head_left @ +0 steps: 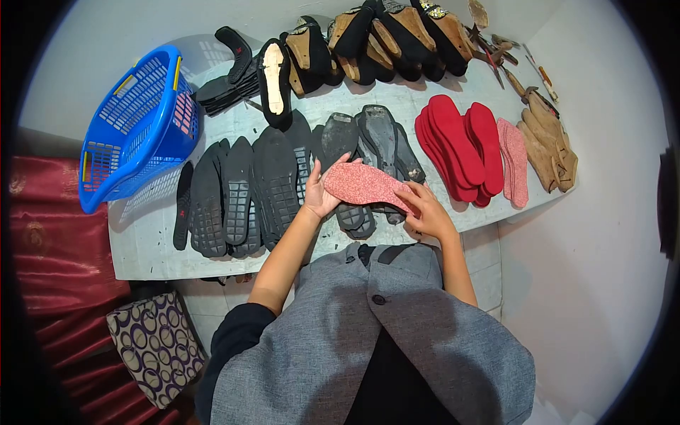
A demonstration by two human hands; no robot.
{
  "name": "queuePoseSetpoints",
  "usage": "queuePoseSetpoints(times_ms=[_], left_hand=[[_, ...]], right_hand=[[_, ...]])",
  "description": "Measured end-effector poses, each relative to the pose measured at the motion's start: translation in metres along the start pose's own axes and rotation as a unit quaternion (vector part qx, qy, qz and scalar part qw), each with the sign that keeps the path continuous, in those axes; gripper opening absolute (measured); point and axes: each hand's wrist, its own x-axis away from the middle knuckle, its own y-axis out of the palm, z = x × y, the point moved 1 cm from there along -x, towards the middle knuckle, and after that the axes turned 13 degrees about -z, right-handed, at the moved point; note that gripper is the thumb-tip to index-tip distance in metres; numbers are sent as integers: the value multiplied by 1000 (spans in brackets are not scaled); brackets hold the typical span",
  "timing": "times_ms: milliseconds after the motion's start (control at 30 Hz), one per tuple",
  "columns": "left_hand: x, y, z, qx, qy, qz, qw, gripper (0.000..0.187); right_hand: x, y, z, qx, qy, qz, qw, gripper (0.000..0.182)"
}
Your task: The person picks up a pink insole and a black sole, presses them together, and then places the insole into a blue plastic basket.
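Note:
Both my hands hold a pink speckled insole (363,185) flat above the near edge of the white table (145,241). My left hand (319,191) grips its left end from underneath, thumb up. My right hand (425,210) pinches its right end. Just beyond the insole lie dark grey rubber soles (375,138), partly hidden by it.
Black treaded soles (241,191) lie at the left. A blue basket (138,120) leans on the table's left end. Red insoles (460,145), pink insoles (513,159) and tan pieces (549,145) lie at the right. Shoe uppers (397,39) line the back. A patterned cushion (156,343) sits below.

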Motion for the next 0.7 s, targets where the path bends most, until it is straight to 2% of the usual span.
queuePoseSetpoints(times_ms=[300, 400, 500, 700], left_hand=[[1, -3, 0, -1, 1, -9, 1000, 76], [1, -4, -1, 5, 4, -21, 1000, 68], [1, -3, -1, -51, 3, -7, 999, 57], [0, -3, -1, -37, -1, 1, 999, 54]], right_hand=[[0, 0, 0, 15, 10, -1, 1000, 58], [0, 0, -1, 19, 15, -1, 1000, 58], [0, 0, -1, 24, 18, -3, 1000, 57], [-1, 0, -2, 32, 24, 1, 999, 58]])
